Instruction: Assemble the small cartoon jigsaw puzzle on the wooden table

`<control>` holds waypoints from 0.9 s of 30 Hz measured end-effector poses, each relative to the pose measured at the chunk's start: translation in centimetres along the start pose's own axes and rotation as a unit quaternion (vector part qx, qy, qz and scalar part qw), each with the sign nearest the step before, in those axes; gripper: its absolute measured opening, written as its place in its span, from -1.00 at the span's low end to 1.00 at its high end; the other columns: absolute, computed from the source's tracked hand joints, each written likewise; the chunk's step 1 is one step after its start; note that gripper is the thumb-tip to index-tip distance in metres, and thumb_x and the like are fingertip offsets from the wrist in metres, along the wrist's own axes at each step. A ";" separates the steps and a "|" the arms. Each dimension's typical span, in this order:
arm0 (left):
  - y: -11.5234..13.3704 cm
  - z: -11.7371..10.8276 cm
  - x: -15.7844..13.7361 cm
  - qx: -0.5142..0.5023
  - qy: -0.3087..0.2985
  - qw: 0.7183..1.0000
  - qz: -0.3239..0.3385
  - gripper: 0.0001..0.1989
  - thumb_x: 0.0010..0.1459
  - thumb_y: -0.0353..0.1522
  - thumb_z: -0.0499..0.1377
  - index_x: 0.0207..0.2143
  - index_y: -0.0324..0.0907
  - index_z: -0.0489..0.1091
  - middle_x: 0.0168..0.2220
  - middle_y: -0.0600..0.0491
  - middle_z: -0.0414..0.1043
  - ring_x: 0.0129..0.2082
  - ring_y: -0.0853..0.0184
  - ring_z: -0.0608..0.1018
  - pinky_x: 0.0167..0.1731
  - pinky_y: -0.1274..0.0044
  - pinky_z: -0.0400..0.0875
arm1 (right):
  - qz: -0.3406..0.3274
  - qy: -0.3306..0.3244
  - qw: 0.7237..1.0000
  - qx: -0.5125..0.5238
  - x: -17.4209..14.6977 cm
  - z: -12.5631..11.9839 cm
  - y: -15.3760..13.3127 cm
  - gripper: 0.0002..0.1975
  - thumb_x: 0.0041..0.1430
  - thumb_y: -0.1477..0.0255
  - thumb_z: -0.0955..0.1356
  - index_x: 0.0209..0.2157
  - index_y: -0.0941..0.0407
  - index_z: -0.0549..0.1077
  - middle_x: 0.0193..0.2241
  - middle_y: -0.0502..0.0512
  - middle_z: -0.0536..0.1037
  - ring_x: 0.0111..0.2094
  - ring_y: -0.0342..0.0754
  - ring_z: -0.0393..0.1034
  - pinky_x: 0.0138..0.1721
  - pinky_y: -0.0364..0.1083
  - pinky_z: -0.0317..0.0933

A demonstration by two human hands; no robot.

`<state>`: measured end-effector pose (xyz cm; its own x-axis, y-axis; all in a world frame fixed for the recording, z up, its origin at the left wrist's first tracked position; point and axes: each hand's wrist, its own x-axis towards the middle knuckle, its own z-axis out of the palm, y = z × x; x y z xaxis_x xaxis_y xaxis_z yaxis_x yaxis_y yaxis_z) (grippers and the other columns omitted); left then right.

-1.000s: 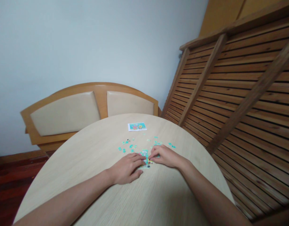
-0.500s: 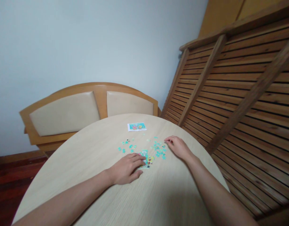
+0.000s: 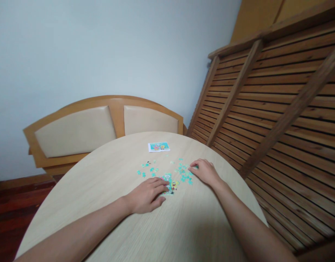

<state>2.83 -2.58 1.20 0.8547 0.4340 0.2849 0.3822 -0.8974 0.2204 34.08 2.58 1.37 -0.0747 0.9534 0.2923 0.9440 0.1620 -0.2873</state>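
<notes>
My left hand lies with its fingers stretched out over the left side of a partly joined jigsaw puzzle. Cartoon figures show on the puzzle, with a yellow one at its right edge; the hand hides some of it. Right of a cluster of loose teal puzzle pieces, my right hand has thumb and index finger closed at the cluster's edge. A bit of teal shows between them, apparently one small puzzle piece.
Several more loose pieces are scattered left of the puzzle. A picture card with cartoon figures lies farther back on the round wooden table. Behind stands a padded bench back; a slatted wooden panel leans along the right.
My right hand has shifted slightly left and down toward the loose pieces, its thumb now over the cluster's right edge. My left hand stays in place on the puzzle.
</notes>
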 end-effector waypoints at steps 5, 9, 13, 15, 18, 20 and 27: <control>-0.1 0.0 0.1 -0.003 0.004 1.000 0.002 -0.70 0.30 -0.37 0.09 0.07 -0.14 0.32 0.19 -0.09 0.37 0.18 0.16 0.40 0.23 0.28 0.23 | 0.034 -0.018 0.999 0.003 0.1 0.3 0.4 -0.74 0.13 0.19 0.42 -0.26 0.08 0.61 -0.15 0.16 0.62 -0.05 0.19 0.42 -0.05 0.09 0.20; -0.1 0.0 0.1 -0.002 -0.002 1.000 -0.004 -0.70 0.30 -0.37 0.09 0.07 -0.14 0.32 0.19 -0.08 0.36 0.19 0.16 0.40 0.24 0.27 0.22 | 0.061 -0.027 0.998 0.010 0.3 0.9 0.6 -0.76 0.11 0.21 0.43 -0.29 0.07 0.60 -0.14 0.14 0.61 -0.02 0.17 0.41 -0.05 0.06 0.19; 0.0 0.0 0.0 -0.001 -0.003 1.000 -0.007 -0.70 0.30 -0.37 0.09 0.08 -0.13 0.32 0.20 -0.08 0.35 0.19 0.16 0.39 0.24 0.27 0.22 | 0.072 -0.027 0.997 0.020 0.4 1.3 0.7 -0.76 0.11 0.21 0.42 -0.28 0.09 0.57 -0.13 0.15 0.61 -0.01 0.16 0.41 -0.04 0.04 0.18; 0.0 0.0 0.0 0.000 -0.004 1.000 -0.006 -0.70 0.30 -0.37 0.09 0.07 -0.14 0.32 0.20 -0.08 0.35 0.20 0.16 0.39 0.25 0.28 0.21 | 0.073 -0.024 0.997 0.028 0.4 1.3 0.6 -0.77 0.10 0.23 0.43 -0.29 0.09 0.56 -0.14 0.15 0.61 -0.02 0.15 0.42 -0.05 0.03 0.18; -0.1 0.0 -0.1 0.000 -0.004 1.000 -0.006 -0.70 0.30 -0.37 0.09 0.07 -0.13 0.32 0.20 -0.07 0.35 0.20 0.17 0.39 0.25 0.29 0.21 | 0.068 -0.029 0.995 0.071 0.4 1.2 0.5 -0.77 0.06 0.25 0.45 -0.29 0.09 0.55 -0.20 0.12 0.63 -0.10 0.09 0.47 -0.09 -0.02 0.21; -0.1 0.0 -0.1 -0.001 -0.001 1.000 -0.006 -0.70 0.30 -0.37 0.09 0.07 -0.13 0.32 0.20 -0.07 0.35 0.20 0.17 0.39 0.25 0.29 0.21 | 0.058 -0.037 0.991 0.118 0.3 1.3 0.4 -0.77 0.05 0.27 0.45 -0.28 0.10 0.53 -0.28 0.08 0.63 -0.21 0.01 0.50 -0.15 -0.07 0.23; 0.0 0.0 0.1 0.005 -0.002 1.000 -0.005 -0.70 0.29 -0.38 0.09 0.07 -0.14 0.32 0.19 -0.08 0.36 0.19 0.16 0.40 0.23 0.28 0.23 | -0.015 -0.065 0.955 0.290 0.5 1.4 0.2 -0.73 0.06 0.30 0.41 -0.22 0.15 0.52 -0.38 0.06 0.58 -0.34 -0.07 0.45 -0.27 -0.12 0.27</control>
<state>2.89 -2.50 1.23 0.8522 0.4422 0.2797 0.3938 -0.8940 0.2136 33.72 3.40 0.15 -0.1744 0.9635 0.2031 0.6068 0.2676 -0.7484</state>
